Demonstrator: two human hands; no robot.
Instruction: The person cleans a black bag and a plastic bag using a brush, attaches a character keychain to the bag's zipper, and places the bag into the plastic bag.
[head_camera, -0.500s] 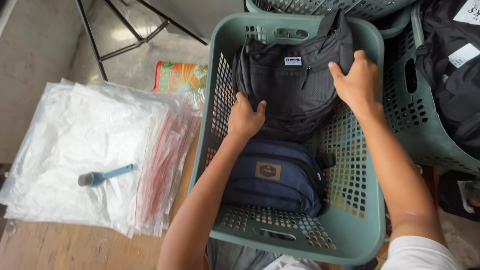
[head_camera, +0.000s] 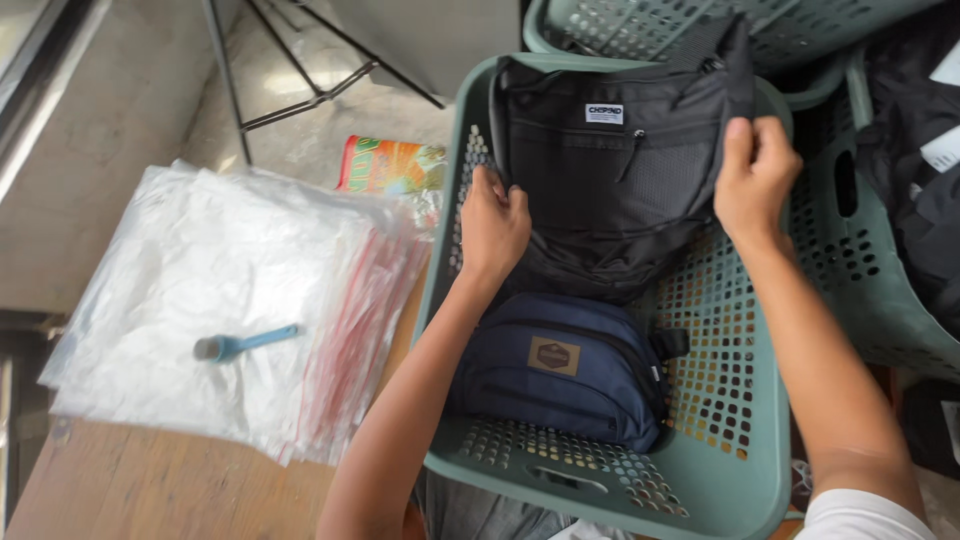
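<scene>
A black waist bag (head_camera: 610, 185) with a small white label lies at the far end of a green perforated basket (head_camera: 735, 400). My left hand (head_camera: 492, 225) grips the bag's left edge. My right hand (head_camera: 755, 180) pinches its upper right edge and strap, lifting that side. Below it, in the near half of the basket, rests a navy waist bag (head_camera: 560, 370) with a brown patch, which neither hand touches.
A stack of clear zip bags (head_camera: 220, 300) with red seals lies on the wooden table (head_camera: 150, 490) at left, a small blue tool (head_camera: 245, 343) on top. A colourful packet (head_camera: 390, 165) sits behind. More green baskets (head_camera: 860, 270) with black bags stand right.
Both hands have raised the black bag a little and spread it wider; my right hand shifted from lying over its top edge to pinching the right corner. The view moved slightly.
</scene>
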